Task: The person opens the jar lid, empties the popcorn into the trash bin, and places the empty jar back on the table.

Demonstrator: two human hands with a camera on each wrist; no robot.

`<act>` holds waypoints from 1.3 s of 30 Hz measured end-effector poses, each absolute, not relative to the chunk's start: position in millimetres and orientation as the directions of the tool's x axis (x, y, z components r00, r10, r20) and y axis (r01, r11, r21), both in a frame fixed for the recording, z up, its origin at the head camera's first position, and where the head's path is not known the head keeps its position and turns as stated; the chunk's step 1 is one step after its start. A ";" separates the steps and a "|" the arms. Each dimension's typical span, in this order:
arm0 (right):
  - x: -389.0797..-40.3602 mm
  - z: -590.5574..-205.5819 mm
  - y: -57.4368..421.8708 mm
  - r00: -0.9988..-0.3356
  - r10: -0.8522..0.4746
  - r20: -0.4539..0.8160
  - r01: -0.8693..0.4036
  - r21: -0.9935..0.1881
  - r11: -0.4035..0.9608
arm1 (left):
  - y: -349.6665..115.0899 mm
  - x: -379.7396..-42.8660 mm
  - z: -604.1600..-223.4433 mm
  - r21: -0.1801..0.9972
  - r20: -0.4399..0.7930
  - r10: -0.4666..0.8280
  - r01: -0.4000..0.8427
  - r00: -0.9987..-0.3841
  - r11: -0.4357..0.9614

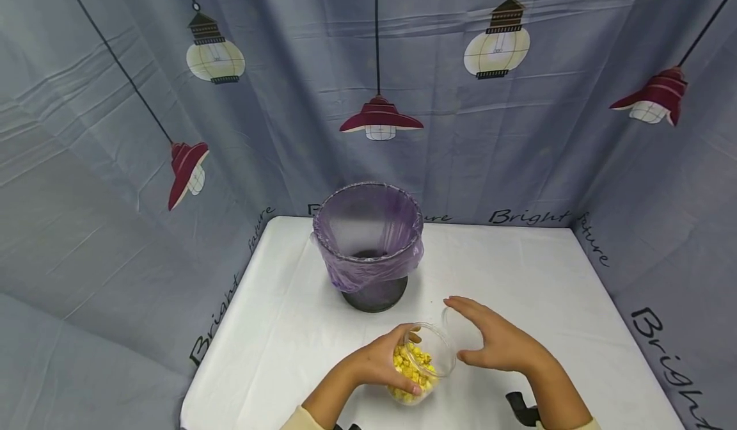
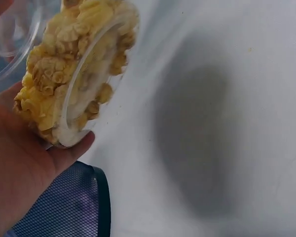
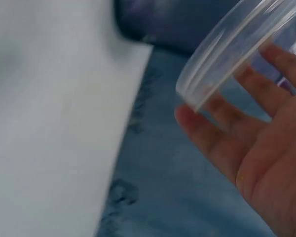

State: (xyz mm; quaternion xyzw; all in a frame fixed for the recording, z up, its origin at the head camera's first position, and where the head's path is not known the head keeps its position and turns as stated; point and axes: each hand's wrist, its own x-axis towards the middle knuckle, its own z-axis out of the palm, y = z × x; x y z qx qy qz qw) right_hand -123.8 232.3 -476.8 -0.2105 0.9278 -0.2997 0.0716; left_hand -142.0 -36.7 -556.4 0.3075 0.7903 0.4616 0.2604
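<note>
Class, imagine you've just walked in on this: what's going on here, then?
A person is handling a clear jar of yellow popcorn. Their left hand grips the jar, tilted above the white table, its mouth towards the right. Their right hand holds the clear lid, which is off, near the jar's mouth. Beyond the hands, a bin lined with a purple bag stands on the table.

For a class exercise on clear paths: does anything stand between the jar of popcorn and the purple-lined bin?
Nothing visible stands between the popcorn jar and the bin except the left hand gripping the jar. The right hand holds the clear lid off to the right.
</note>
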 end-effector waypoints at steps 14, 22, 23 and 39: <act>-139.7 -606.1 297.4 -0.970 0.104 -0.218 0.174 -0.333 0.927 | -38.5 -138.4 -561.1 0.894 -0.083 0.604 0.208 -0.792 0.397; -134.4 -633.7 305.4 -0.981 0.120 -0.150 0.170 -0.384 0.908 | -38.5 -139.6 -559.6 0.897 -0.060 0.564 0.203 -0.824 0.392; -134.4 -634.1 305.2 -0.983 0.119 -0.143 0.166 -0.380 0.910 | -38.5 -139.8 -559.6 0.897 -0.060 0.561 0.202 -0.826 0.392; -170.0 -584.2 279.9 -0.998 0.063 -0.024 0.068 -0.371 0.926 | -38.6 -138.3 -561.6 0.892 -0.076 0.547 0.189 -0.834 0.411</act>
